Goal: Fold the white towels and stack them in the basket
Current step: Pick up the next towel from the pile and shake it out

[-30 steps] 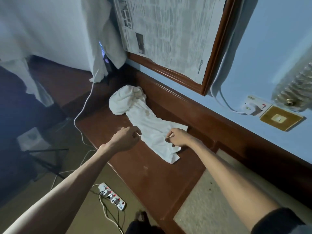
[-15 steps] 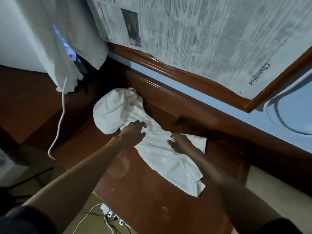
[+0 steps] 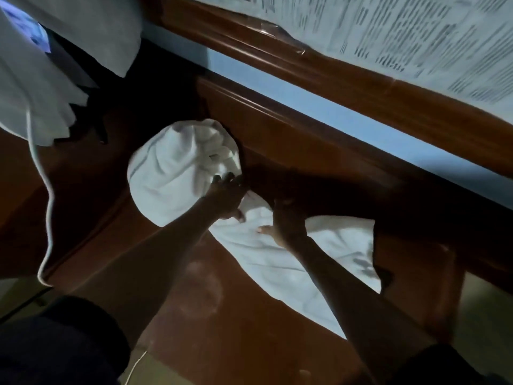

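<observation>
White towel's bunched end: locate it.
Head view, left of centre: the bunched end lies on the brown wooden tabletop, against its raised back rail, touching the left hand.

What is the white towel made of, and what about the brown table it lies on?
The white towel looks like soft woven cloth, probably cotton. It is matte, and it creases and bunches up. The table looks like dark reddish wood with a smooth varnish, since its top shines faintly.
</observation>
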